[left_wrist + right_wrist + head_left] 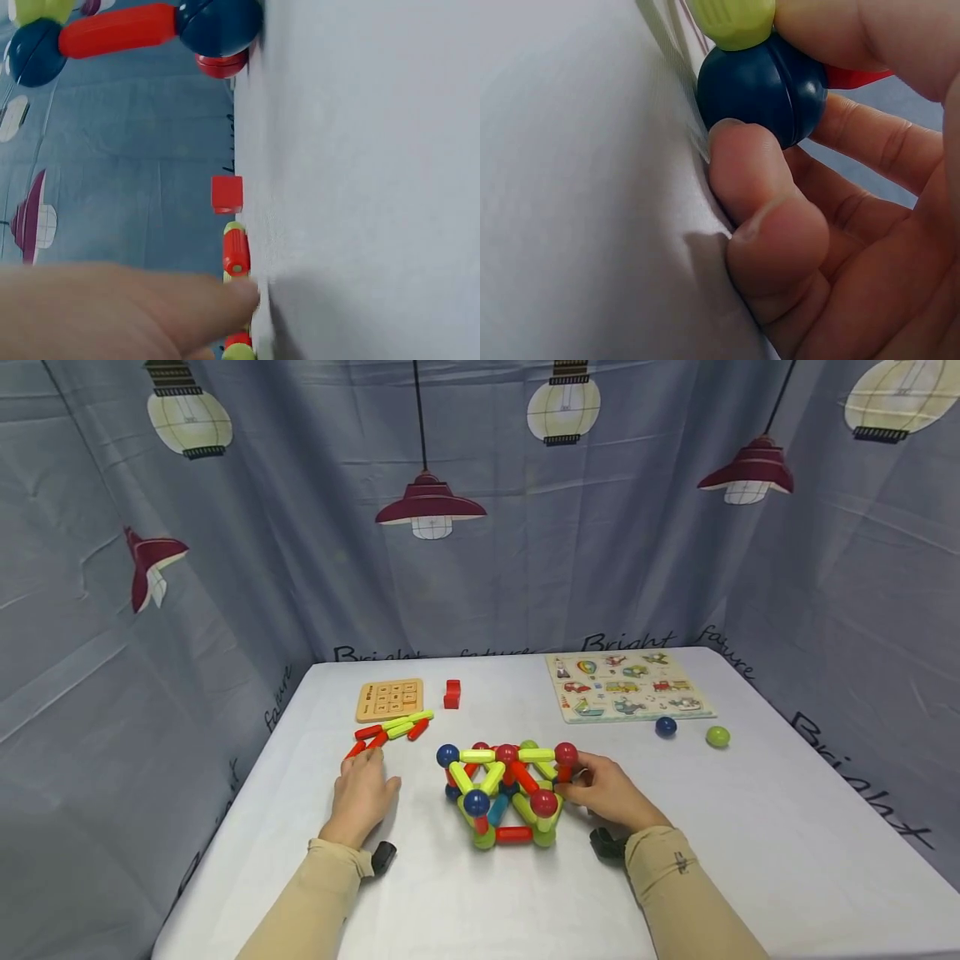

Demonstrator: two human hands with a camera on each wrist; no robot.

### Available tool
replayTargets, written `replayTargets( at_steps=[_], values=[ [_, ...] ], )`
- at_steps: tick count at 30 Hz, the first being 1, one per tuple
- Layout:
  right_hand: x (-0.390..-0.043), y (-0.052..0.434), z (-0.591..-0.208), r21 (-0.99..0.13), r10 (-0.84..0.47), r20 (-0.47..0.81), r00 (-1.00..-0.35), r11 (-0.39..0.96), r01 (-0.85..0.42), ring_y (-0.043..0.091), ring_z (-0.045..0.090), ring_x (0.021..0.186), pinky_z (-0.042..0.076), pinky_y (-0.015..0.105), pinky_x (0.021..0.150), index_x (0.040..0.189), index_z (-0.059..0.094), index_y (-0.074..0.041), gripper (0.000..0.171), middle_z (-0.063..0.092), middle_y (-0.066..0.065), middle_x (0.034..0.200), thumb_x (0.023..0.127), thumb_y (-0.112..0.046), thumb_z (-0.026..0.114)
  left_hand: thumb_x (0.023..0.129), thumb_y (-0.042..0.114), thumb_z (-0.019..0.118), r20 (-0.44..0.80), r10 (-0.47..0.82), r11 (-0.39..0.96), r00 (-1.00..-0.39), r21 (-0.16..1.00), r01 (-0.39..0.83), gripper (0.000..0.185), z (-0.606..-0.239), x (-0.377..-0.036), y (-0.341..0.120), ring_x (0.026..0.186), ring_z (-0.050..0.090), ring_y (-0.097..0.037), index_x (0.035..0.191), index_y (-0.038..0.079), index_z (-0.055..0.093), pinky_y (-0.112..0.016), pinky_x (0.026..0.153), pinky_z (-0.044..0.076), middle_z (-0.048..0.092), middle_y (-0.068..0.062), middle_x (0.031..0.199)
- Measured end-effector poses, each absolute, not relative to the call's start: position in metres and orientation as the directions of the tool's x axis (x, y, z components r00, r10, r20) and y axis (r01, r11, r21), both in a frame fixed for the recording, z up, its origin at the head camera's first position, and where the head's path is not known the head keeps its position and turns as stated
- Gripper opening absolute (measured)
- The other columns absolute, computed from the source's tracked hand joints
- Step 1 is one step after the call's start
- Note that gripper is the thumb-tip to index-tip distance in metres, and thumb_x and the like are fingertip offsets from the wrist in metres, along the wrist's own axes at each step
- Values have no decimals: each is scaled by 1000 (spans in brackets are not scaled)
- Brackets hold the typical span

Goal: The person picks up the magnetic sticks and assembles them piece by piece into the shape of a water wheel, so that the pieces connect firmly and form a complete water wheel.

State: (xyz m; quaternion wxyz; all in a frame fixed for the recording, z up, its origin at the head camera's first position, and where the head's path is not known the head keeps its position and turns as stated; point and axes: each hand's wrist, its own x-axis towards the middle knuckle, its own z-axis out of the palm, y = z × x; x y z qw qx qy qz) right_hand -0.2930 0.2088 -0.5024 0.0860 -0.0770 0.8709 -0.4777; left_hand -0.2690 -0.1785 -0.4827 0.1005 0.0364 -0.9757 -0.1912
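A magnetic ball-and-stick structure of red, yellow-green and blue pieces stands on the white table in front of me. My right hand grips it at its right side; in the right wrist view the thumb and fingers are around a dark blue ball with a yellow-green stick joined to it. Left of the structure, my left hand reaches over the table, fingertips at the near red sticks of a loose pile. Its fingertips are partly hidden, and the left wrist view shows the thumb extended beside the pile.
Behind the pile lie a wooden number puzzle and a red block. A picture puzzle board is at the back right, with a blue ball and a green ball before it. A grey curtain hangs around the table.
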Motion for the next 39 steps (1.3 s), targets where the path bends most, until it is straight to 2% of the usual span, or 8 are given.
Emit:
replayTargets(
  at_steps=[4, 8, 13, 18, 24, 29, 33, 39],
  values=[
    [-292, 211, -503, -845, -213, -79, -974, 533, -48, 26, 57, 73, 47, 34, 59, 130, 67, -19, 47, 67, 7, 94, 86, -21, 81, 92, 10, 74, 209, -90, 922, -974, 386, -3, 42, -488, -272, -181, 120, 58, -43, 130, -6, 65, -57, 100, 48, 64, -26, 125],
    [-291, 213, -504, -847, -213, -82, -974, 530, -44, 25, 57, 72, 47, 34, 57, 131, 67, -19, 47, 66, 7, 92, 86, -22, 81, 88, 2, 76, 232, -89, 884, -969, 467, 30, 28, -491, -275, -180, 105, 66, -36, 115, -5, 72, -50, 94, 54, 70, -21, 109],
    [-291, 213, -505, -845, -207, -91, -974, 534, -35, 25, 56, 72, 46, 34, 58, 131, 67, -18, 48, 67, 6, 92, 85, -23, 82, 89, 10, 79, 186, -89, 744, -979, 666, 59, 27, -485, -272, -174, 97, 66, -25, 115, 5, 76, -40, 83, 57, 74, -9, 107],
    [-293, 212, -507, -848, -218, -87, -972, 528, -43, 25, 57, 71, 46, 34, 57, 130, 67, -21, 47, 67, 6, 94, 86, -23, 82, 88, 16, 82, 315, -88, 598, -945, 776, 203, 30, -448, -254, -160, 96, 65, -17, 118, 16, 77, -27, 79, 54, 74, -1, 110],
    [-293, 213, -501, -841, -222, -78, -972, 538, -56, 26, 57, 71, 45, 34, 56, 129, 68, -21, 45, 67, 7, 93, 86, -22, 81, 88, 14, 83, 496, 138, 520, -857, 700, 489, 31, -401, -217, -121, 94, 66, -10, 117, 22, 77, -31, 81, 57, 72, 9, 110],
    [-294, 213, -500, -843, -228, -62, -972, 534, -71, 25, 57, 72, 46, 34, 56, 130, 67, -19, 46, 68, 6, 97, 86, -22, 81, 89, 16, 83, 546, 392, 484, -741, 563, 671, 30, -399, -203, -89, 97, 66, -7, 117, 21, 75, -30, 84, 58, 72, 12, 109],
    [-294, 210, -504, -846, -251, -66, -966, 527, -79, 25, 57, 72, 46, 34, 57, 130, 68, -20, 46, 68, 5, 98, 86, -23, 82, 86, 13, 84, 564, 497, 528, -659, 406, 746, 31, -412, -202, -80, 101, 65, -6, 115, 19, 76, -35, 91, 54, 71, 9, 107],
    [-293, 210, -504, -847, -244, -56, -968, 525, -83, 25, 58, 73, 46, 35, 57, 127, 69, -23, 43, 68, 5, 95, 85, -23, 81, 84, 13, 86, 568, 520, 582, -638, 311, 751, 33, -423, -204, -78, 105, 62, -9, 114, 20, 74, -40, 92, 48, 69, 8, 105]
  ],
)
